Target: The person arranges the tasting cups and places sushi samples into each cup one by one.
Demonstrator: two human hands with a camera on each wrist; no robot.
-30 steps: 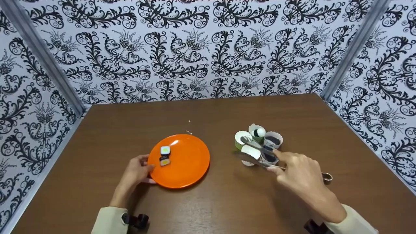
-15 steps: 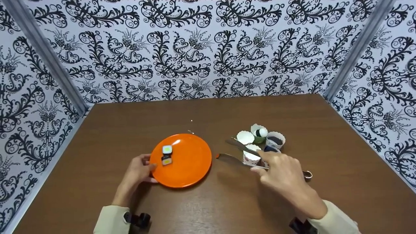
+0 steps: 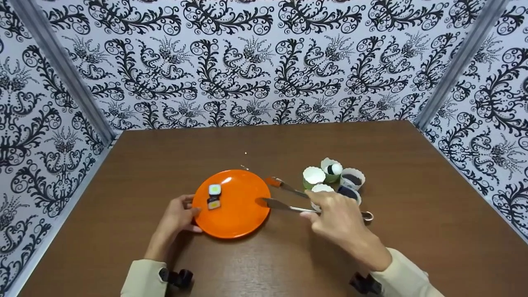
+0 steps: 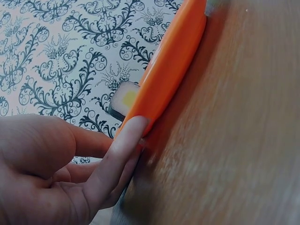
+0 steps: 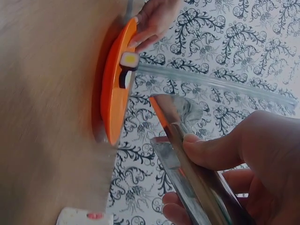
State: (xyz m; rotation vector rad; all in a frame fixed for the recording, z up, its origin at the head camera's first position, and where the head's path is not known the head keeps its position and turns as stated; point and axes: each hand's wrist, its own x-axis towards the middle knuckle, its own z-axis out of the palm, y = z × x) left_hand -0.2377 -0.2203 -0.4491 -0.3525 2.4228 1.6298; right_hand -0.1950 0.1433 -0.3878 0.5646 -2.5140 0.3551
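My left hand (image 3: 177,214) grips the left rim of a round orange plate (image 3: 243,212), its thumb over the edge. Two toy-like sushi rolls with yellow centres lie on the plate's left side: a white-topped roll (image 3: 214,189) and, just in front of it, a tan-topped roll (image 3: 214,203). My right hand (image 3: 336,216) holds metal serving tongs (image 3: 276,204) that point left. Their tips stand apart with nothing between them; one overlaps the plate's right rim in the head view. In the right wrist view, thumb and fingers press on opposite arms of the tongs (image 5: 187,154).
Several scalloped paper cups cluster right of the plate, partly behind my right hand. A back cup (image 3: 328,161) holds a white ball with a black band (image 3: 335,169); a right-hand cup (image 3: 359,175) has dark contents. Patterned walls (image 3: 264,82) enclose the brown table (image 3: 264,264).
My right hand has moved left with the tongs, from over the paper cups to the plate's right rim. The left hand keeps its grip on the plate, and the two rolls stay put.
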